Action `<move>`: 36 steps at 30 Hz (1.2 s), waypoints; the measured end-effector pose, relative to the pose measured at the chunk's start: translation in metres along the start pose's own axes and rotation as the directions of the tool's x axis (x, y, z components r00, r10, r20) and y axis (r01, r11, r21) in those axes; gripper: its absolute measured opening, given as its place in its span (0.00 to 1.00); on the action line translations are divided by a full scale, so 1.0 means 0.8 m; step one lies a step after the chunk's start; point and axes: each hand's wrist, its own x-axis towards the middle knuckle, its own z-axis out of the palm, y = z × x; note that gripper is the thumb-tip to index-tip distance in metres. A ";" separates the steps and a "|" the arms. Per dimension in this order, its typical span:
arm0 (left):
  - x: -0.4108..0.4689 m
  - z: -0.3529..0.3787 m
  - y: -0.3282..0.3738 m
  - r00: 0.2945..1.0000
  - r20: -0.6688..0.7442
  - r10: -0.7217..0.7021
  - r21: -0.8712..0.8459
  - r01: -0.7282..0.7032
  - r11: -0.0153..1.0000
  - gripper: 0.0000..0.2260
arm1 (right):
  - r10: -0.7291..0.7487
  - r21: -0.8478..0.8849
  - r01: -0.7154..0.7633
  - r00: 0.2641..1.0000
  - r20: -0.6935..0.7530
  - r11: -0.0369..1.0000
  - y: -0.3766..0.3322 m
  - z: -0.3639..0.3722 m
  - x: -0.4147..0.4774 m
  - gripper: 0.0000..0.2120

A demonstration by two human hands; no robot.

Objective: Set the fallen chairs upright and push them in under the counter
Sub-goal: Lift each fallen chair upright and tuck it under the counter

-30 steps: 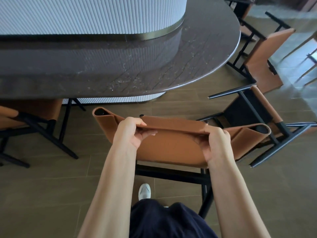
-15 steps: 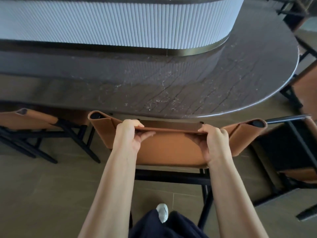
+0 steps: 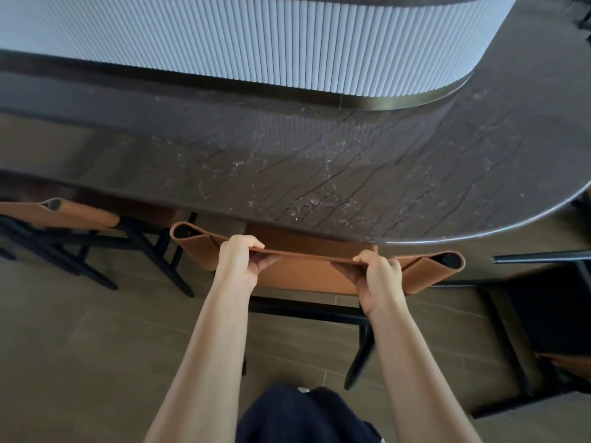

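Directly below the camera, the fingers (image 3: 246, 243) of the left hand (image 3: 238, 263) curl over the top edge of a tan leather backrest (image 3: 300, 270), with the thumb beneath on the person's side, so the hand is clamped on the leather. The fingers (image 3: 367, 259) of the right hand (image 3: 380, 282) are clamped on the same edge in the same way, further toward the table's rounded right end. Both bare forearms reach forward from the bottom of the view, roughly parallel.

The backrest belongs to a chair (image 3: 319, 310) with a black metal frame. It stands upright on the floor (image 3: 80, 346) at the near edge of the table (image 3: 319, 174). The front of its brown seat is hidden under that edge, and the backrest sits just short of it. The leather wraps around a black post at each end of the backrest.

The table is a dark, veined stone slab that curves around at its right end. Along its far side rises a white ribbed wall (image 3: 256, 43) with a dark metal band at its foot.

A second chair (image 3: 80, 215) of the same kind stands at the near edge further left, its seat under the table. Beyond the rounded right end, a third chair (image 3: 550, 311) shows as black bars and a dark panel; whether it is upright or fallen cannot be told. Dark clothing (image 3: 297, 414) fills the bottom centre, between the arms.
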 end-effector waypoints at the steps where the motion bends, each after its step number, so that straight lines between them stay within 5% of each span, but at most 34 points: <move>1: 0.002 0.002 0.002 1.000 0.006 0.006 0.003 -0.006 1.000 0.09 | -0.001 0.006 0.001 1.000 -0.001 1.000 -0.003 0.003 0.002 0.08; 7: 0.009 0.012 0.009 0.999 0.041 0.015 0.011 -0.016 1.000 0.09 | 0.053 -0.037 -0.052 0.998 0.025 0.998 -0.016 0.010 0.010 0.05; 14: 0.009 0.001 -0.002 1.000 -0.010 0.020 0.043 -0.019 0.999 0.07 | 0.099 0.008 -0.099 0.995 0.028 0.995 -0.009 0.003 0.008 0.15; 24: 0.007 -0.003 0.004 0.998 0.057 0.002 0.136 -0.009 0.991 0.04 | 0.097 0.018 -0.097 0.995 0.006 0.995 -0.013 0.011 0.009 0.09; 29: 0.008 -0.001 0.012 0.996 0.082 -0.047 0.199 0.030 0.980 0.13 | 0.089 0.014 -0.089 0.996 -0.014 0.996 -0.018 0.020 0.007 0.06; 36: 0.007 -0.013 0.012 0.989 0.124 -0.077 0.200 0.051 0.978 0.12 | 0.089 -0.014 -0.090 0.994 -0.065 0.996 -0.014 0.024 0.006 0.12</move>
